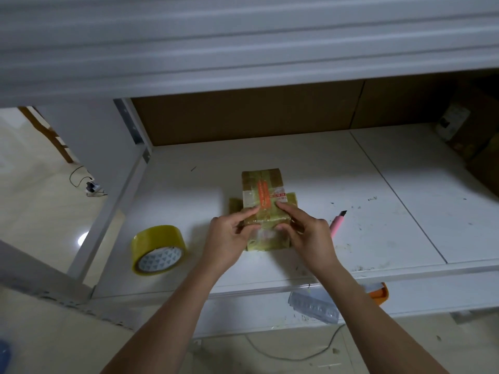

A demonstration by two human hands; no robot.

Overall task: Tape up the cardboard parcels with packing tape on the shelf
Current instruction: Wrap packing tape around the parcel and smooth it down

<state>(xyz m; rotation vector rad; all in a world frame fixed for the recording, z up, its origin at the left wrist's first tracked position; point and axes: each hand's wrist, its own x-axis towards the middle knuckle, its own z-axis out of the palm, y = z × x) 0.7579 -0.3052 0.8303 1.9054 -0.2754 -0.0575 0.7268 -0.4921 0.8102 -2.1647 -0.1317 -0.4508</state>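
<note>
Storeroom or packing area: white metal shelf (297,163), stacked cardboard cartons (480,147), tape roll (158,249).

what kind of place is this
Probably a storeroom or packing spot: white metal shelving, a roll of packing tape, a pink utility knife and a taped cardboard parcel.

Shelf (283,157): open at the front, roofed by the upper shelf (243,49), backed by cardboard (243,117); bare surface behind and to the right of the parcel (263,209). Obstacles: tape roll (158,249) front left, pink knife (337,224) just beside the right hand (310,236), boxes (478,147) in the far right corner, post (135,147) at the left edge
</note>
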